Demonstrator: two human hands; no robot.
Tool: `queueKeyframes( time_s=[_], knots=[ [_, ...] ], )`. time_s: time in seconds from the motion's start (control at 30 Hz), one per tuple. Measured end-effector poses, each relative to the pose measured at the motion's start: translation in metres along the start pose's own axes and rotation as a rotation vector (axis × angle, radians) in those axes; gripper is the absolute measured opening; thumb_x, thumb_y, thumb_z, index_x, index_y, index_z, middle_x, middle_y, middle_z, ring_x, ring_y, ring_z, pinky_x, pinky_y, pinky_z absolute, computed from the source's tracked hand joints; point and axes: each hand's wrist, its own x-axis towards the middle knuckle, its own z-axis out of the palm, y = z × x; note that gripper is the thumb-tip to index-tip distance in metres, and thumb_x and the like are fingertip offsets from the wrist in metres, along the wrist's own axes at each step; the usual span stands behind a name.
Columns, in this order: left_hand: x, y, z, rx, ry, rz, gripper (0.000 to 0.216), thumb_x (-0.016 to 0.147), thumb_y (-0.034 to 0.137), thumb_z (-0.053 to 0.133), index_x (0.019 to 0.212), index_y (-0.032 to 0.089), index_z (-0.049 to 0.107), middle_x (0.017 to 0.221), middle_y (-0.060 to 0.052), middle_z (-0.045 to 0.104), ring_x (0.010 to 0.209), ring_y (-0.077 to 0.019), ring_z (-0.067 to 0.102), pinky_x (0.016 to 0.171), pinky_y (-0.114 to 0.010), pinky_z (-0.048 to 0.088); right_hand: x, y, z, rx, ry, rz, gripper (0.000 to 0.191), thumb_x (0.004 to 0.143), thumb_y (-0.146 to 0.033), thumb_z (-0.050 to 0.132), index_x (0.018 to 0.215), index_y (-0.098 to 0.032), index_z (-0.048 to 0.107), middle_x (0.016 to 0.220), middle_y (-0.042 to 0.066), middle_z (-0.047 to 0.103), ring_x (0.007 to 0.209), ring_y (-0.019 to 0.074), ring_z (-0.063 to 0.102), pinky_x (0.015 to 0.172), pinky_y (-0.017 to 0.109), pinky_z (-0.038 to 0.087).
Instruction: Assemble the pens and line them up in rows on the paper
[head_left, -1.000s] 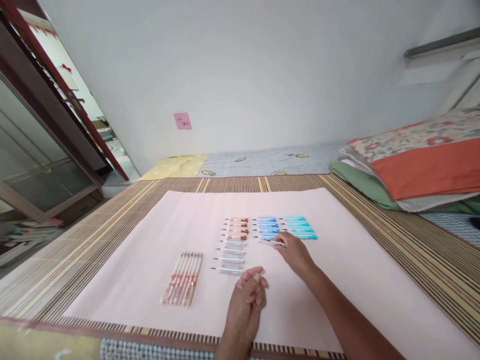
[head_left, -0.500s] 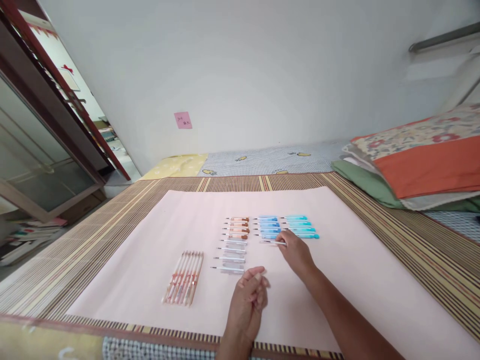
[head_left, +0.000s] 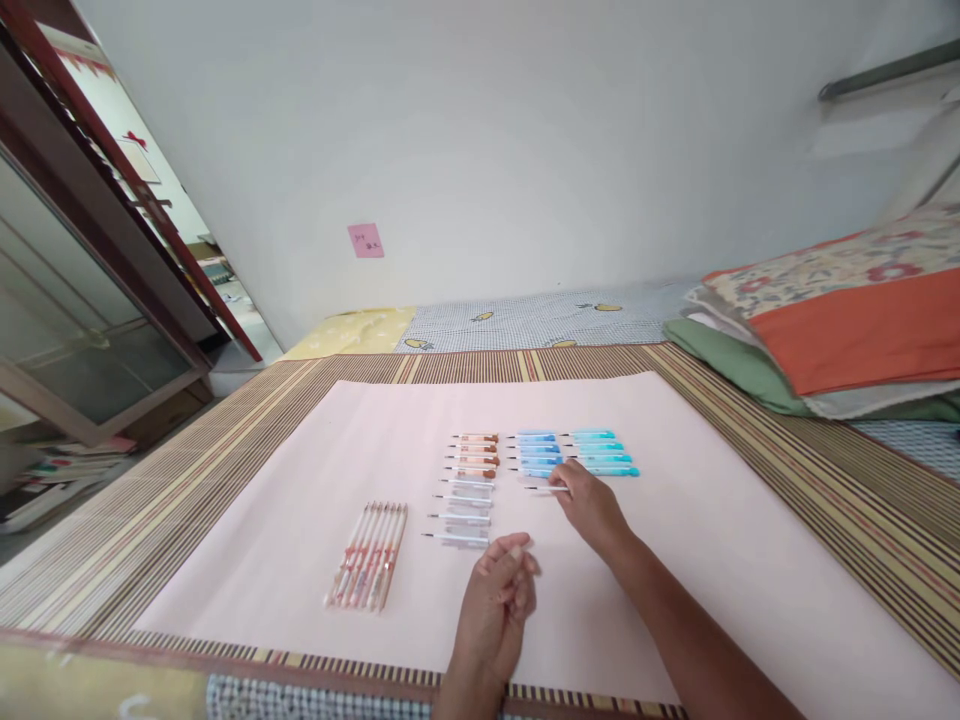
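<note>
White and slim, the pen or refill (head_left: 541, 488) sits just nearside of the blue pens (head_left: 538, 461), pinched behind its dark tip by your right hand (head_left: 592, 507), presumably keeping the point clear; your loosely curled left hand (head_left: 491, 598), beside the clear pens (head_left: 469, 518), shows no object.

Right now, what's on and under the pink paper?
Brown pens, blue pens, turquoise pens, clear pens and patterned pens lie on the pink paper; the right hand holds a white pen. A striped mat shows around the paper's edges; anything beneath its middle is covered.
</note>
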Motion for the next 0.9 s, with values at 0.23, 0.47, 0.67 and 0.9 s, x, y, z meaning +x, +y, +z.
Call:
queueKeyframes(
  time_s=[0.23,0.47,0.67,0.9],
  knots=[
    [-0.0001,-0.0008,-0.0008,0.004,0.004,0.0,0.037,0.071,0.031,0.088,0.096,0.011,0.069,0.071,-0.002,0.064,0.044,0.0008,0.024,0.044,-0.016,0.016,-0.0006,0.0085,-0.0016,0.058,0.032,0.008,0.012,0.084,-0.012,0.055,0.085,-0.024,0.058,0.095,0.002,0.064,0.08,0.018,0.063,0.067,0.027,0.042],
    [0.0008,-0.0023,-0.0023,0.006,-0.014,0.017,0.032,0.076,0.031,0.085,0.096,0.01,0.07,0.07,-0.001,0.064,0.043,0.0004,0.025,0.045,-0.018,0.017,-0.0013,0.0063,-0.0008,0.02,0.018,0.003,0.017,0.084,-0.009,0.052,0.088,-0.023,0.059,0.096,0.002,0.064,0.077,0.0169,0.062,0.064,0.026,0.039],
    [0.0024,-0.0028,-0.0026,0.014,-0.003,0.017,0.033,0.076,0.031,0.085,0.097,0.011,0.07,0.071,-0.002,0.063,0.045,-0.0003,0.024,0.045,-0.018,0.017,-0.0009,0.0073,0.0003,0.036,-0.005,-0.005,0.017,0.083,-0.008,0.052,0.089,-0.023,0.057,0.097,0.002,0.064,0.082,0.0175,0.063,0.067,0.026,0.039],
    [0.0014,-0.0025,-0.0017,0.018,-0.002,0.017,0.032,0.076,0.031,0.085,0.096,0.011,0.07,0.072,-0.002,0.064,0.046,-0.0009,0.025,0.046,-0.018,0.018,0.0003,0.0069,-0.0009,-0.009,-0.032,-0.003,0.018,0.082,-0.006,0.052,0.087,-0.023,0.056,0.096,0.001,0.065,0.079,0.016,0.062,0.065,0.025,0.037]
  ],
)
